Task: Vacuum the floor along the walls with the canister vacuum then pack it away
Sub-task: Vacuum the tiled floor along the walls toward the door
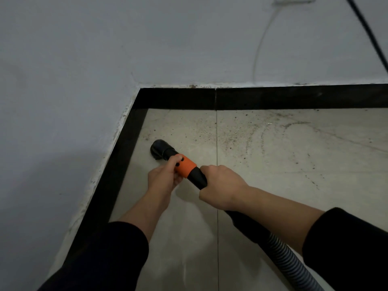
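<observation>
Head view of the wand end in a room corner. The nozzle (160,150), a black flared cone of dull plastic, sits low on the floor (273,164) near the left skirting (117,164) and short of the corner; whether its mouth touches the tile cannot be told. The left grip (163,177) is closed round the orange collar (186,168), a smooth band with small dark holes, directly behind the nozzle. The right grip (220,185) is closed round the black tube (198,178) just behind the collar. The long axis runs from the ribbed hose (289,263) at lower right, up through both grips, to the nozzle at upper left. The nozzle therefore lies ahead and to the left of the grips and points toward the left skirting, with the left grip the nearer to it. Loose dark grit (210,133) is scattered on the pale, matt tiles ahead and to the right of the nozzle, thickest toward the far skirting (294,98); arcs of fine marks cross the dust further right. Both skirtings are flat black strips under a rough, paint-flecked edge of the grey wall (84,59). Judged from this, the coming sweep would swing the axis rightward along the far skirting, pivoting at the right grip; the hose, flexible and corrugated, should follow freely
</observation>
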